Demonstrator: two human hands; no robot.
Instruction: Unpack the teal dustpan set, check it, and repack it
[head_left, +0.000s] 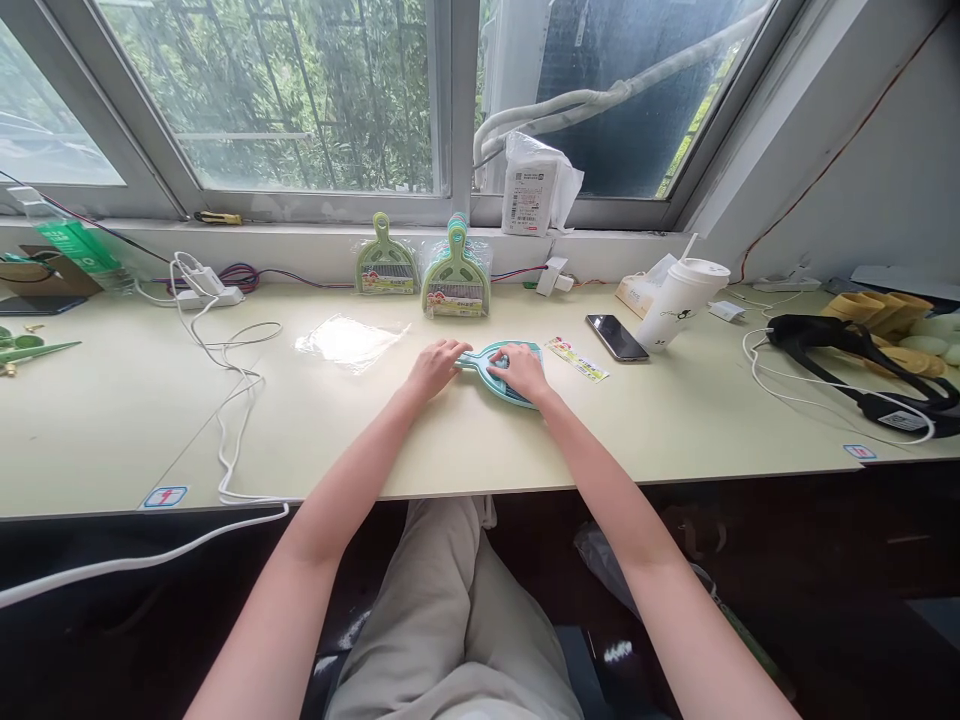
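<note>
A teal dustpan (514, 399) lies on the table in front of me, its handle pointing left. My left hand (435, 369) has its fingers closed on the end of that handle. Over the pan, my right hand (523, 370) is curled with thumb and forefinger around a teal hand brush (497, 364) lying in the dustpan; its bristles are mostly hidden. Just right of the pan is a printed label strip (576, 359). A crumpled clear plastic bag (351, 342) lies to the left.
Wrapped green dustpan sets (455, 275) stand by the sill, with another set (385, 265) beside them. A phone (617, 338) and a white cup with a straw (681, 305) are at right. White cables (244, 400) trail across the left side. A black strap-like device (862, 370) sits far right.
</note>
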